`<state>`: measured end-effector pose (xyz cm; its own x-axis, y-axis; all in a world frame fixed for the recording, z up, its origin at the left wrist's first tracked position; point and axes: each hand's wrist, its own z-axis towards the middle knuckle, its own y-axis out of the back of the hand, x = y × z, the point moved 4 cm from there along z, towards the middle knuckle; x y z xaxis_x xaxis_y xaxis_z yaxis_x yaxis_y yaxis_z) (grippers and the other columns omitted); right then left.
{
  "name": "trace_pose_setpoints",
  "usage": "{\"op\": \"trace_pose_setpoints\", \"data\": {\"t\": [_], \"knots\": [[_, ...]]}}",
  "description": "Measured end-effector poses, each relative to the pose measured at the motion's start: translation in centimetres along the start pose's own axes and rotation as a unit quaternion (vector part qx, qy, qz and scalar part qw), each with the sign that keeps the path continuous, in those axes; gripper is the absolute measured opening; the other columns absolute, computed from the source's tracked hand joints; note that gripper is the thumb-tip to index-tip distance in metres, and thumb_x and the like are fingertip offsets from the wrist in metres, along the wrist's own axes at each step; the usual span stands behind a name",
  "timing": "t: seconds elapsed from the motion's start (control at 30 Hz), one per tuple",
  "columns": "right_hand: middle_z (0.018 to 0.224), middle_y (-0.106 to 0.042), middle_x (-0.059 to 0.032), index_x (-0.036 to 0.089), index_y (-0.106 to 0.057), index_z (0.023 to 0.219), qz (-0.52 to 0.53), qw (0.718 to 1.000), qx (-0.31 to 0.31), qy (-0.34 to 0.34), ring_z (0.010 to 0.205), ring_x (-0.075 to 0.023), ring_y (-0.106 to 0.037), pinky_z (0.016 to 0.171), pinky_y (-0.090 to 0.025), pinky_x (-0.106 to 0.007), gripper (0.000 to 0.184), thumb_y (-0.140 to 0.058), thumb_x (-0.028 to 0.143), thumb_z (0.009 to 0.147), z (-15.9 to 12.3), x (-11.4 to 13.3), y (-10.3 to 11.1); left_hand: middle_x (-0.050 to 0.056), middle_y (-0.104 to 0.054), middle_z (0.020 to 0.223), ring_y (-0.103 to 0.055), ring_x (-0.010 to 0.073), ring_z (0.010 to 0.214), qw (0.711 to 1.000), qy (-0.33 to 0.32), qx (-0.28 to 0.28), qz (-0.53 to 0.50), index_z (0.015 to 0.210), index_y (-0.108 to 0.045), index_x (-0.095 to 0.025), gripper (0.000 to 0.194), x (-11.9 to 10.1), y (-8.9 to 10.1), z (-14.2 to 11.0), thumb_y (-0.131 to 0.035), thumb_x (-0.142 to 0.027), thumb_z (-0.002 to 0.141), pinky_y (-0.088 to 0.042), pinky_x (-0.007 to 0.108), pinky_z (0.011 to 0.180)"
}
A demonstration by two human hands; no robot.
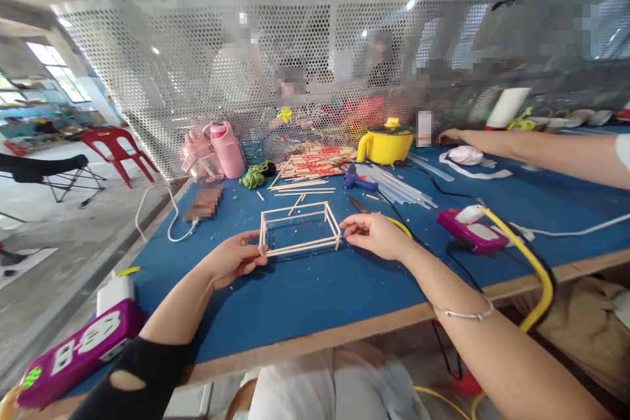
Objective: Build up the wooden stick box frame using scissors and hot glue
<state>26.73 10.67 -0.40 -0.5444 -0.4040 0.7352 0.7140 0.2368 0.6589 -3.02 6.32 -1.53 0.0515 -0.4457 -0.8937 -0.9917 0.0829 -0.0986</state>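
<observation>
A small box-shaped frame of thin wooden sticks is just in front of me at the blue tabletop. My left hand grips its left end, with thumb and fingers around the lower corner. Close by the frame's right end is my right hand. Its fingers are bent and apart, and I see nothing held in them; whether a fingertip touches the frame I cannot tell. Beyond the frame lie loose wooden sticks. A blue glue gun rests beside clear glue sticks, and scissors lie behind my right hand.
A yellow electric pot, a pink bottle and green yarn stand toward the mesh screen. Purple power strips lie left and right, with cables. A phone lies left. A co-worker's arm reaches in at right.
</observation>
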Motion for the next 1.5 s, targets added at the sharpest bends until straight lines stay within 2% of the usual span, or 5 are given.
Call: {"op": "trace_pose_setpoints", "data": {"t": [0.37, 0.87, 1.17, 1.33, 1.5], "knots": [[0.074, -0.072, 0.0006, 0.022, -0.069, 0.076, 0.004, 1.000, 0.019, 0.009, 0.070, -0.0164, -0.063, 0.068, -0.044, -0.026, 0.016, -0.059, 0.034, 0.078, 0.1, 1.4, -0.5, 0.002, -0.067, 0.067, -0.063, 0.0075, 0.048, 1.000, -0.011, -0.005, -0.006, 0.121, -0.050, -0.012, 0.048, 0.0, 0.3, 0.1, -0.067, -0.008, 0.076, -0.049, 0.010, 0.041], [0.063, -0.061, 0.0018, 0.016, -0.065, 0.075, 0.028, 0.999, 0.040, 0.010, 0.058, -0.0113, -0.050, 0.058, -0.038, -0.024, 0.021, -0.058, 0.036, 0.077, 0.5, 1.5, -1.0, 0.003, -0.066, 0.065, -0.061, 0.0068, 0.049, 0.999, -0.032, -0.023, -0.016, 0.121, -0.050, -0.011, 0.049, 0.0, 0.4, -0.2, -0.069, -0.013, 0.076, -0.050, 0.010, 0.044], [0.070, -0.068, -0.0011, 0.016, -0.065, 0.081, 0.053, 0.997, 0.054, 0.006, 0.062, -0.0132, -0.057, 0.060, -0.041, -0.025, 0.019, -0.059, 0.033, 0.077, 0.7, 1.7, -1.2, 0.002, -0.066, 0.061, -0.059, 0.0059, 0.045, 0.998, -0.033, -0.043, -0.014, 0.124, -0.047, -0.011, 0.054, 0.3, 0.5, -0.1, -0.069, -0.012, 0.075, -0.049, 0.009, 0.043], [0.071, -0.070, -0.0023, 0.016, -0.067, 0.076, 0.055, 0.996, 0.070, 0.005, 0.063, -0.0145, -0.060, 0.061, -0.043, -0.025, 0.018, -0.059, 0.032, 0.076, 0.9, 1.5, -1.3, 0.002, -0.066, 0.064, -0.063, 0.0071, 0.051, 0.998, -0.035, -0.045, -0.024, 0.117, -0.052, -0.012, 0.047, 0.4, 0.5, 0.0, -0.070, -0.011, 0.074, -0.050, 0.009, 0.045], [0.071, -0.072, -0.0028, 0.016, -0.069, 0.082, 0.049, 0.995, 0.082, -0.001, 0.065, -0.0158, -0.063, 0.063, -0.045, -0.025, 0.019, -0.058, 0.030, 0.075, 1.1, 1.5, -1.0, 0.002, -0.066, 0.068, -0.064, 0.0075, 0.052, 0.998, -0.039, -0.047, -0.034, 0.111, -0.056, -0.013, 0.043, 0.5, 0.5, 0.2, -0.071, -0.009, 0.072, -0.051, 0.010, 0.045]]}}
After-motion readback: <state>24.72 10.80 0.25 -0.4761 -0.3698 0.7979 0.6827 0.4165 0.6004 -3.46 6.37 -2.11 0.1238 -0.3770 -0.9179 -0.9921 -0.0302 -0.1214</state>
